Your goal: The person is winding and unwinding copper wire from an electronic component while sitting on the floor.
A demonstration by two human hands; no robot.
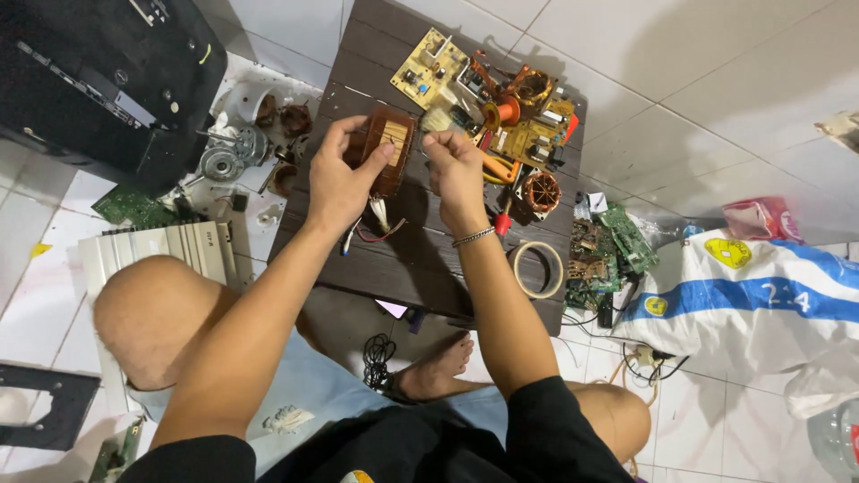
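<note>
2 hands work above the dark slatted bench (420, 268), both raised over its middle. Left hand (338, 183) is closed around a brown wound coil (386, 148), thumb on the front face, fingers curled over the top edge; coil is held upright, clear of the bench surface. Thin white and red leads (376, 224) hang from the coil's underside toward the bench. Right hand (455, 170), just beside the coil on its right, is pinched shut on a small brush (437, 121) whose pale bristles sit at the coil's upper right edge; contact with the coil cannot be told. A metal bracelet (473, 237) sits on the right wrist.

Beyond the coil: 1 yellow circuit board (431, 67) and copper-wound parts (528, 89). Right of the coil, near the bench edge: 1 roll of tape (538, 268). Left of the coil, off the bench: a silver metal housing (165, 246) on the floor.
</note>
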